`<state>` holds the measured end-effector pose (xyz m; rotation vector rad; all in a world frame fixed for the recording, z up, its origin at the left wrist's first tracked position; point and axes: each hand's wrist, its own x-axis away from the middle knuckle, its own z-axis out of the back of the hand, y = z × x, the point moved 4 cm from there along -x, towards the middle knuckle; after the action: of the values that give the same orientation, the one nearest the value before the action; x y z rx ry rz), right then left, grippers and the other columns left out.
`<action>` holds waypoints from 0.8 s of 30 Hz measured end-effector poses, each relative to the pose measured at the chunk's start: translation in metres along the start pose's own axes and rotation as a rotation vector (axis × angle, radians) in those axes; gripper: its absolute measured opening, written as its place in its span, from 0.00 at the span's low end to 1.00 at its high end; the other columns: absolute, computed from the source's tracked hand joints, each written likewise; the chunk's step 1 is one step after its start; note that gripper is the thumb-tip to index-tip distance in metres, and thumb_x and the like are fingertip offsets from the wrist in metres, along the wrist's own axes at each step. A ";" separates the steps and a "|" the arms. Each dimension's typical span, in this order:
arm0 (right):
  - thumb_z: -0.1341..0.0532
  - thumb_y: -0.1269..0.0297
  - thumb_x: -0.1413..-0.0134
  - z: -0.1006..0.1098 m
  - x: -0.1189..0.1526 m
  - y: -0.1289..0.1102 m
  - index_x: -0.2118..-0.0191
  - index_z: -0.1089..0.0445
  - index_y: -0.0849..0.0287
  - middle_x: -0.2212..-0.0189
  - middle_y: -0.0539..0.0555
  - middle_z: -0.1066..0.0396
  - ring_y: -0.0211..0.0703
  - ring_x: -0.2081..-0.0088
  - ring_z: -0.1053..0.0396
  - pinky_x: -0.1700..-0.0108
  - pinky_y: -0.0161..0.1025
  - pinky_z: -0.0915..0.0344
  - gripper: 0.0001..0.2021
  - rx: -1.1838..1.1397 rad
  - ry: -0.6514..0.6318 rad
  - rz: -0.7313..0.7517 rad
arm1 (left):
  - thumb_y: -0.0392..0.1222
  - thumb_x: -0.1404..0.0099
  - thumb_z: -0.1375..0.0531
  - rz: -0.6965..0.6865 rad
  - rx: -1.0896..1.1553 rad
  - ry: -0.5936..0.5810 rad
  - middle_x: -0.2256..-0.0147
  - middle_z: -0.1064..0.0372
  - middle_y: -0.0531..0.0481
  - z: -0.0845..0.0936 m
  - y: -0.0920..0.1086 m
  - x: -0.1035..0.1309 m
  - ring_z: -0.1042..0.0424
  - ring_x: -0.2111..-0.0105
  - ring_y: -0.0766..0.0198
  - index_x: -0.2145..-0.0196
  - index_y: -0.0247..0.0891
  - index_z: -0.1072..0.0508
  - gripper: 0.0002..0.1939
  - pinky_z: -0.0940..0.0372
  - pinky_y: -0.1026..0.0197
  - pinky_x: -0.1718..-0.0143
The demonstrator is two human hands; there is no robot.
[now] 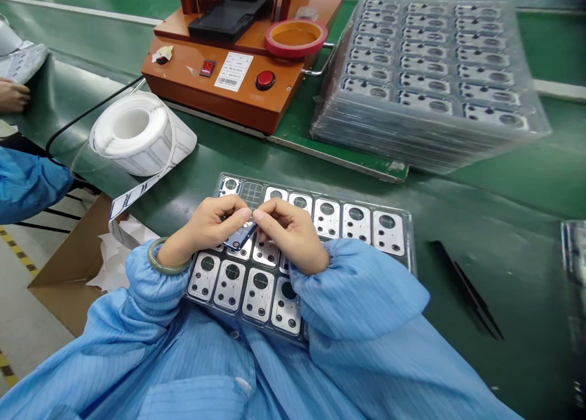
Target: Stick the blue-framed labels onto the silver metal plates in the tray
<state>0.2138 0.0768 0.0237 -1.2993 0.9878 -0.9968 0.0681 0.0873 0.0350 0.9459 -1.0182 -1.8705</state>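
Between my two hands is a small blue-edged metal plate [238, 238] with round holes, tilted above a clear plastic tray [409, 237]. My left hand [213, 221] pinches the plate between thumb and fingers. At its upper right corner, my right hand [288, 228] has thumb and forefinger pressed together; whether they grip the plate itself or something tiny on it, I cannot make out. Rows of similar silver plates [388, 232] lie in the tray's pockets. One pocket [252, 192] in the back row shows bare plastic. My forearms and sleeves cover part of the tray.
A roll of white labels [132, 133] stands at the left, its strip trailing into a cardboard box [68, 279]. Behind are an orange press [220, 72] with red tape [296, 38] and stacked trays [412, 121]. Black tweezers [467, 289] lie right. A co-worker's hand [13, 95] shows far left.
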 end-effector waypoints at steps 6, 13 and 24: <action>0.39 0.47 0.48 -0.001 0.000 -0.002 0.73 0.35 0.59 0.79 0.47 0.34 0.33 0.80 0.37 0.76 0.33 0.40 0.18 -0.025 -0.022 -0.002 | 0.46 0.35 0.45 0.005 0.014 0.001 0.78 0.37 0.53 0.001 -0.001 0.000 0.39 0.79 0.71 0.75 0.35 0.32 0.14 0.43 0.68 0.78; 0.38 0.51 0.47 -0.001 0.000 -0.001 0.74 0.35 0.58 0.80 0.47 0.35 0.33 0.80 0.38 0.77 0.33 0.41 0.16 0.000 0.000 0.006 | 0.48 0.35 0.46 0.029 0.015 -0.015 0.79 0.37 0.53 0.002 -0.001 0.000 0.39 0.78 0.70 0.75 0.35 0.33 0.16 0.42 0.67 0.77; 0.39 0.49 0.48 0.000 0.000 0.002 0.74 0.36 0.59 0.80 0.47 0.34 0.32 0.81 0.38 0.77 0.33 0.40 0.17 -0.036 -0.010 -0.032 | 0.45 0.33 0.49 -0.015 -0.063 -0.008 0.79 0.34 0.53 0.003 0.002 -0.001 0.37 0.78 0.70 0.74 0.35 0.30 0.16 0.42 0.66 0.75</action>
<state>0.2134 0.0771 0.0221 -1.3531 0.9837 -0.9998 0.0665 0.0886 0.0383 0.9120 -0.9534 -1.9095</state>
